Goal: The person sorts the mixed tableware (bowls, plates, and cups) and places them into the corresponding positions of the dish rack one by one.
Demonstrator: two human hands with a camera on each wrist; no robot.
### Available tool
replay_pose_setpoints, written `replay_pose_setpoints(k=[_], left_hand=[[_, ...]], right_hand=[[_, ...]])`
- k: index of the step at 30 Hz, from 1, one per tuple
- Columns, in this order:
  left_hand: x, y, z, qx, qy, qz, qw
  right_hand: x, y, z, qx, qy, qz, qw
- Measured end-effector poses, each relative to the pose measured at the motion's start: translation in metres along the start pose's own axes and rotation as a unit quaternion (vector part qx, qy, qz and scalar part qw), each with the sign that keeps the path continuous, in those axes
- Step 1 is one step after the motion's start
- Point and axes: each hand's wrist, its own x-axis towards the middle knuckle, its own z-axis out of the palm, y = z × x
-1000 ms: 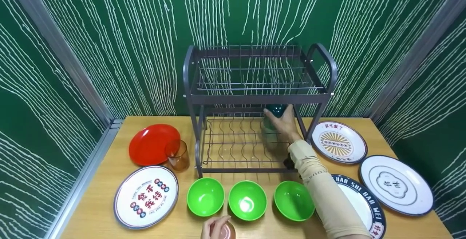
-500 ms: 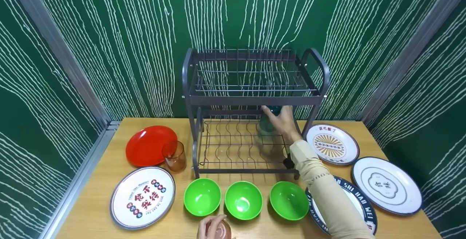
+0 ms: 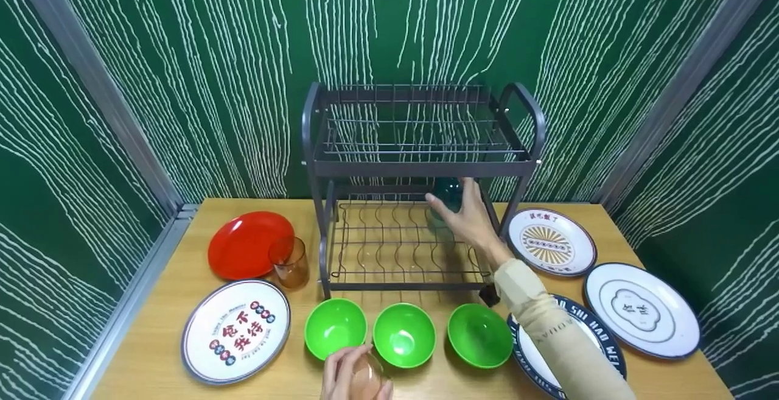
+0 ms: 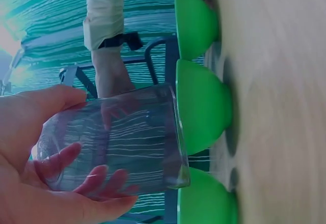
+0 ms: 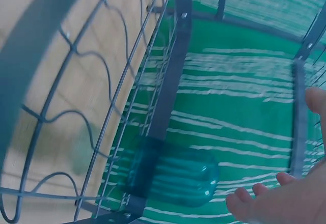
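Note:
A teal glass (image 3: pixel 448 188) stands bottom up on the lower shelf of the dark dish rack (image 3: pixel 420 169), near its right end. Beside it my right hand (image 3: pixel 471 223) has its fingers spread; in the right wrist view a gap separates the fingers from the teal glass (image 5: pixel 175 175). At the front edge of the view my left hand (image 3: pixel 341 372) holds a clear, faintly brownish drinking glass (image 3: pixel 367 378). The left wrist view has thumb and fingers wrapped around this glass (image 4: pixel 127 137), its mouth facing the table.
Three green bowls (image 3: pixel 404 335) line up before the rack. On the left lie a red plate (image 3: pixel 243 245), a white plate with lettering (image 3: pixel 237 333) and an amber glass (image 3: pixel 292 269). Several patterned plates (image 3: pixel 642 312) lie on the right. Green walls enclose the table.
My right hand has let go of the teal glass and drawn back slightly toward me. My left hand has brought its glass a little farther up into view. The head view has shifted slightly.

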Motion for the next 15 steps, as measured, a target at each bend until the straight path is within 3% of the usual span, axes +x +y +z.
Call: replay_pose_setpoints(k=[9,15], left_hand=[[0.029,0.003,-0.006,-0.019,0.007,0.058,0.9981],[0.043,0.016,-0.006,-0.030,-0.011,0.014,0.9994]], right_hand=[[-0.032,-0.013,0.002,0.045,-0.010,-0.047,0.9978],[-0.052,-0.020,0.001,0.048,-0.015,-0.083,0.9953]])
